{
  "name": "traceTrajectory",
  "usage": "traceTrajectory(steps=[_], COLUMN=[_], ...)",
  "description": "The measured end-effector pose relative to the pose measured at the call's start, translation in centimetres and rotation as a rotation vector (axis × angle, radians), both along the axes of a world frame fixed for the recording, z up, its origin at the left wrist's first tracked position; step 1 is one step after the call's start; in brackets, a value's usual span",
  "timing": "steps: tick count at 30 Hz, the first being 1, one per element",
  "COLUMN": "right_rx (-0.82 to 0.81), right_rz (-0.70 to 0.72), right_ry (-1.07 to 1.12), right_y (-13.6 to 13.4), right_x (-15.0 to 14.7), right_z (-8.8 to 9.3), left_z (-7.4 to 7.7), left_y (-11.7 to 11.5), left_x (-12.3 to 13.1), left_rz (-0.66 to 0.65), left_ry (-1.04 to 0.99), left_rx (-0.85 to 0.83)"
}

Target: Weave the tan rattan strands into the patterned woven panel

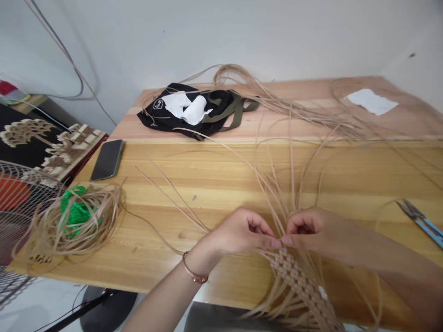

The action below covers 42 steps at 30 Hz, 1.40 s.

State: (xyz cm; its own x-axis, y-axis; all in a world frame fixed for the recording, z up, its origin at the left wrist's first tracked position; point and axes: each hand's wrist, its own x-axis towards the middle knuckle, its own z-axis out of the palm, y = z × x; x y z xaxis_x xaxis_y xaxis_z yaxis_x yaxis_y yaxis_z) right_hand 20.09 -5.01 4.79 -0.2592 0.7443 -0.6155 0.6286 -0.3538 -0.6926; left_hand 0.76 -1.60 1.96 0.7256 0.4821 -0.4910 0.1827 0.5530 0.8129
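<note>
Over a wooden table [221,184], the left hand [242,233] and right hand [313,230] pinch strands [278,222] at the top of a woven band [297,281] by the near edge, where fanned loose ends [291,161] could tangle and skew the weave.

And it's one left hand [247,234], one right hand [306,230], one bracelet [200,279], one woven strip [296,279] near! Two strand bundles: left bundle [105,223], far bundle [268,99]. One phone [108,159] left, one bag [173,125] far, one pair of snips [429,227] right!
</note>
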Motion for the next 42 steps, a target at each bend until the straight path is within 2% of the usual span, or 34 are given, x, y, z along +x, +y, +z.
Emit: traceTrajectory(steps=[5,13,17,23,28,34,37,42], right_rx=[-0.062,-0.01,0.032,0.169,0.129,0.028,0.046,0.157], right_rz=[0.035,0.13,0.193,0.27,0.17,-0.016,-0.037,-0.036], right_ry=[0.133,0.205,0.166,-0.024,-0.001,0.089,0.109,0.081], right_y=[0.3,0.7,0.6,0.2,0.1,0.2,0.3,0.3], right_x=[-0.4,-0.7,-0.8,-1.2,-1.5,-1.0,-1.0,-1.9], right_z=[0.4,1.1,1.1,1.4,1.3,-0.2,-0.4,0.8], left_z=[0.0,-0.1,-0.2,-0.1,-0.4,-0.6,-0.4,-0.5], left_y=[0.1,0.1,0.1,0.1,0.0,0.0,0.1,0.2], left_x=[-0.2,-0.2,-0.1,0.1,0.2,0.2,0.2,0.2], left_rz=[-0.01,-0.027,-0.021,0.031,0.024,0.014,0.002,0.005], left_ry=[-0.01,-0.083,-0.077,-0.013,-0.038,-0.045,-0.04,-0.055], left_rx=[-0.006,-0.066,-0.093,-0.081,-0.086,-0.092,-0.1,-0.1])
